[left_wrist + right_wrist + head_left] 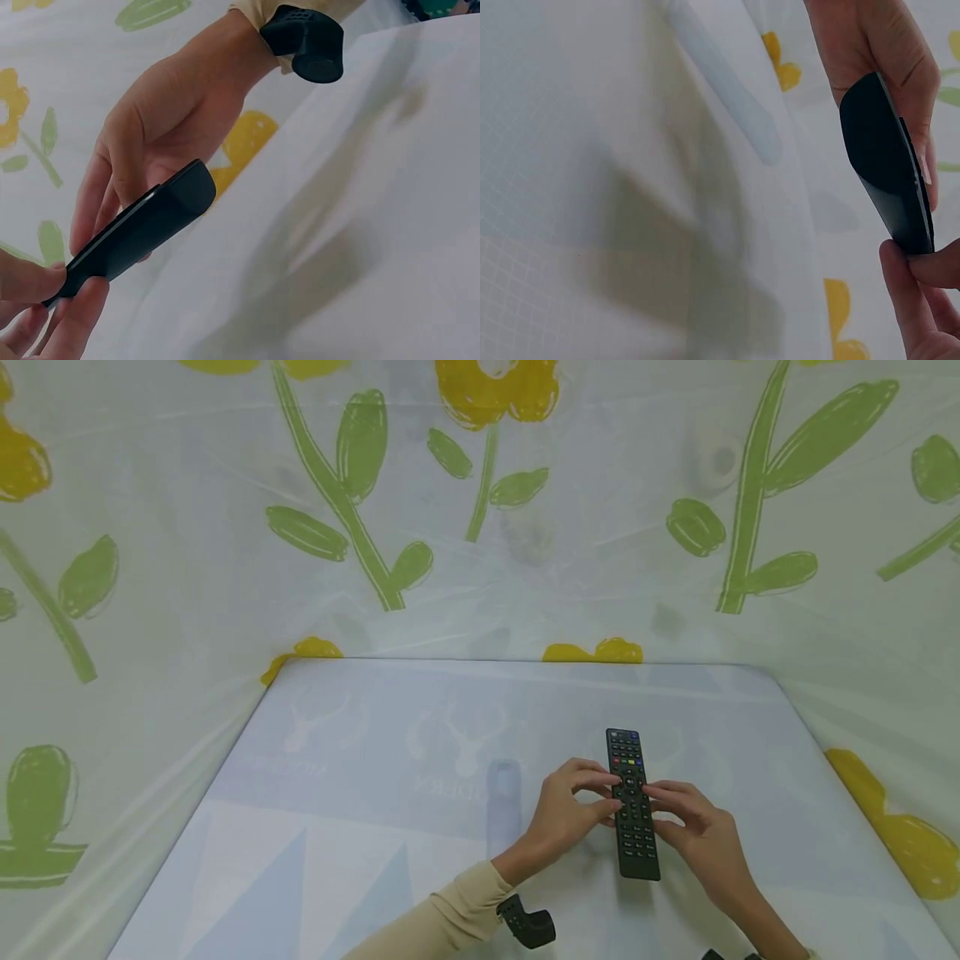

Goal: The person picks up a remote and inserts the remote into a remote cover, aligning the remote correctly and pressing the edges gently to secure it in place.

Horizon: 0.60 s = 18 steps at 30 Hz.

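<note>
Both forearms reach forward from the lower edge of the head view, converging toward the middle. Left hand [570, 814] has its fingers curled inward, thumb and fingertips pinching what it holds from the left side; cream sleeve [442, 914] covers the forearm, a black wrist mount [527, 922] strapped at the cuff. Right hand [693, 831] mirrors it from the right, fingers bent, thumb opposed, forearm bare
</note>
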Each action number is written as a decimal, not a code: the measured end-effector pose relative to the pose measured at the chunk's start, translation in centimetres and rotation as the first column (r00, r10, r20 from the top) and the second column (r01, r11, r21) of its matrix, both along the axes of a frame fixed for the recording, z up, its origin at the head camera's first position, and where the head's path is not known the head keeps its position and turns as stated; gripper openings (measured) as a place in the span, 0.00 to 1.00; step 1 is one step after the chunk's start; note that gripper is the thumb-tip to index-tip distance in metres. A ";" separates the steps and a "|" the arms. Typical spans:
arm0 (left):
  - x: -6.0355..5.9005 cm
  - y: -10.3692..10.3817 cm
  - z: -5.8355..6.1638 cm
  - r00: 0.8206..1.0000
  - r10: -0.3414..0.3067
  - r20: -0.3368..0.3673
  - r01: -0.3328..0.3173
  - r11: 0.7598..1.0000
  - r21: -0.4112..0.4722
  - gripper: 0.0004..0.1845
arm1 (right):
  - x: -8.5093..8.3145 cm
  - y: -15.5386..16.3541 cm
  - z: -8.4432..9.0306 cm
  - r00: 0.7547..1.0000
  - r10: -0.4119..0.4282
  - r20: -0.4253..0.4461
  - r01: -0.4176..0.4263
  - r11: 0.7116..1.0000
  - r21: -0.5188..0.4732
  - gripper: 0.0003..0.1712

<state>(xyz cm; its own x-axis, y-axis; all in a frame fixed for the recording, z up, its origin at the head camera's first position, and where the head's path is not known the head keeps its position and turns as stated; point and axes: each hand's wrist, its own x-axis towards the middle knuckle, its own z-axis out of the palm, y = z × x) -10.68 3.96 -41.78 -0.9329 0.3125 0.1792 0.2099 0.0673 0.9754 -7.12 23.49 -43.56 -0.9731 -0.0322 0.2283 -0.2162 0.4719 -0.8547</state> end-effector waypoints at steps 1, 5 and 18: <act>0.3 -0.2 0.7 1.000 0.001 -0.006 -0.001 1.000 -0.002 0.13 | 0.0 0.0 0.1 1.000 -0.001 -0.002 0.001 1.000 0.001 0.25; 0.3 -0.5 1.0 1.000 -0.010 -0.006 0.010 1.000 0.002 0.13 | 0.1 -0.3 0.3 1.000 -0.006 -0.016 0.006 1.000 0.000 0.26; -0.6 -1.3 -0.3 0.997 -0.061 0.049 0.058 0.996 0.072 0.14 | 0.3 -1.7 1.2 0.992 0.002 -0.125 -0.004 1.000 -0.020 0.25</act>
<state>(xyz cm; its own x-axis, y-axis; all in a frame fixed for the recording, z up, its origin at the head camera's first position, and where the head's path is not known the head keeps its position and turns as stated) -11.33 2.63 -42.09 -0.9215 0.3559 0.1555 0.1615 -0.0129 0.9868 -6.81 21.76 -42.31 -0.9367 -0.0289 0.3490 -0.3234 0.4538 -0.8303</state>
